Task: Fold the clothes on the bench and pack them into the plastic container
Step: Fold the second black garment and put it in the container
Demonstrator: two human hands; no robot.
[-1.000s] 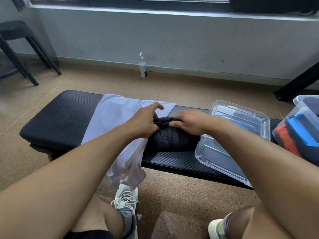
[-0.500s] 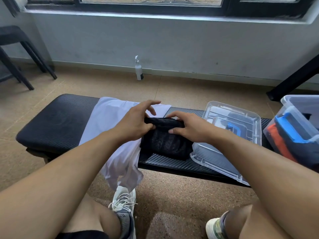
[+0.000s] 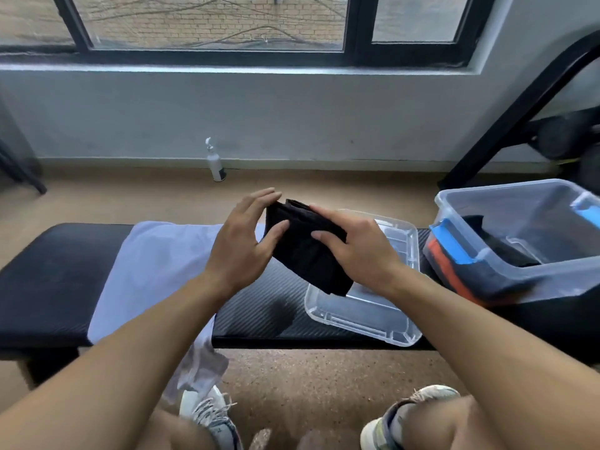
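Both hands, left hand and right hand, grip the folded black garment above the desk. Packing is in hand. Next, it likely goes rightward into the plastic container.

— What do I have at centre frame?
— A folded black garment, lifted off the bench and tilted, its lower corner over the clear lid.
— And left of it?
— A white garment, spread across the bench, one end hanging off the near edge.
— I see the plastic container at right, holding folded dark and orange clothes.
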